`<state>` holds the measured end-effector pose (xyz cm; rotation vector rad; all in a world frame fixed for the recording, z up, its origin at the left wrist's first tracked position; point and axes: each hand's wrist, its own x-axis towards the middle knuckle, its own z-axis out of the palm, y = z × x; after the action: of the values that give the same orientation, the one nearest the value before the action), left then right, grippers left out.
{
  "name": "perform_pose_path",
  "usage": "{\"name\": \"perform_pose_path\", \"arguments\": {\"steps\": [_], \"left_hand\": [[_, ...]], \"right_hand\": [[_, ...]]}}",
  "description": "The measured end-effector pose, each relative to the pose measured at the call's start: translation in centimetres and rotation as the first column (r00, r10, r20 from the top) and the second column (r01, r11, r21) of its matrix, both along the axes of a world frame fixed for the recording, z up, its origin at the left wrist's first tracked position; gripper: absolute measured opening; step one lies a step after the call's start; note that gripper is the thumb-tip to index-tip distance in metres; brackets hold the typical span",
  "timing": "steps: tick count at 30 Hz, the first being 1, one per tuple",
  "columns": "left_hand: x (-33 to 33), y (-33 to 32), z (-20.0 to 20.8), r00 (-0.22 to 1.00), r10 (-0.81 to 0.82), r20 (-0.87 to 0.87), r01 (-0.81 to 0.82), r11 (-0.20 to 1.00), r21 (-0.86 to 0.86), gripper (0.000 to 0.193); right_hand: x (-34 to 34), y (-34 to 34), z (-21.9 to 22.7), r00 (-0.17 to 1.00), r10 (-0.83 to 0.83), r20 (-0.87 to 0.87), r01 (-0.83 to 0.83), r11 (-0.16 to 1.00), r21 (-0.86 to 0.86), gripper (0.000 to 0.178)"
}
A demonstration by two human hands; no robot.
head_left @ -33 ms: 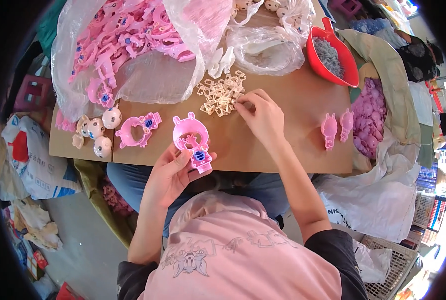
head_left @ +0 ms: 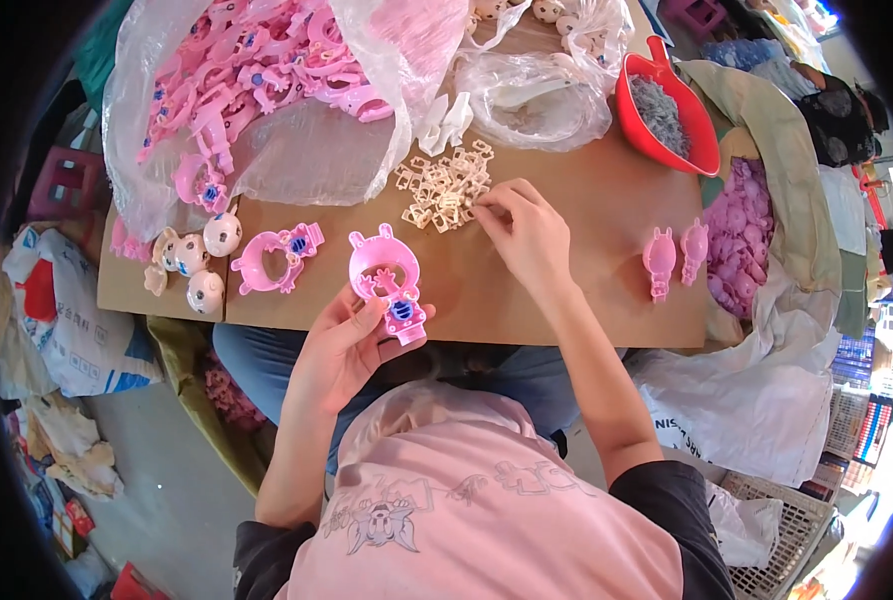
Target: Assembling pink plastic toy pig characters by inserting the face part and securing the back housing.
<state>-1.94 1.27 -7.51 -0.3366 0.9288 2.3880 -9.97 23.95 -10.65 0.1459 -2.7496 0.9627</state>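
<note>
The brown table (head_left: 586, 290) is the largest thing here, its far side hidden under plastic. On it, a big clear bag (head_left: 301, 165) of pink parts is cut off by the upper edge, and the lowest parts blur behind its creased film. The red scoop (head_left: 704, 160) at the far right holds grey bits too fine to make out singly. The left hand (head_left: 341, 350) grasps a pink eared frame (head_left: 403, 312) above the table's near edge, thumb in front; the fingers behind are partly hidden by it. The right hand (head_left: 528, 235) has thumb and forefinger drawn together at the pile's edge; its fingertips hide whatever lies between them, so I cannot tell whether it grips anything. White balls (head_left: 191, 255) at left overlap, their markings hard to read. Smallest are the cream clips (head_left: 438, 190), heaped so that many cover one another.
</note>
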Motion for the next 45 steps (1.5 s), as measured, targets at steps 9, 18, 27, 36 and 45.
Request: {"name": "perform_pose_path", "arguments": {"steps": [9,18,27,36,45], "left_hand": [[0.1,-0.2,-0.5,1.0,-0.022,0.006,0.021,0.997,0.073,0.042],[0.2,0.5,0.7,0.998,-0.057,-0.004,0.057,0.994,0.092,0.047],[0.7,0.2,1.1,0.994,-0.054,-0.097,0.06,0.997,0.058,0.051],[1.1,1.3,1.8,0.994,-0.054,-0.093,0.068,0.986,0.152,0.051],[1.7,2.1,0.9,0.996,-0.038,-0.08,0.061,0.949,0.311,0.049]], "right_hand": [[1.0,0.8,2.3,0.928,0.093,0.362,0.239,0.596,-0.767,0.012],[3.9,0.2,6.4,0.916,0.244,0.318,0.195,0.421,-0.886,0.018],[7.0,-2.1,8.7,0.838,0.537,0.095,-0.296,0.593,-0.749,0.019],[8.3,-2.2,8.8,0.93,0.366,-0.047,-0.35,0.836,-0.423,0.018],[8.1,-2.4,7.3,0.862,0.341,-0.376,-0.452,0.853,-0.263,0.019]]}}
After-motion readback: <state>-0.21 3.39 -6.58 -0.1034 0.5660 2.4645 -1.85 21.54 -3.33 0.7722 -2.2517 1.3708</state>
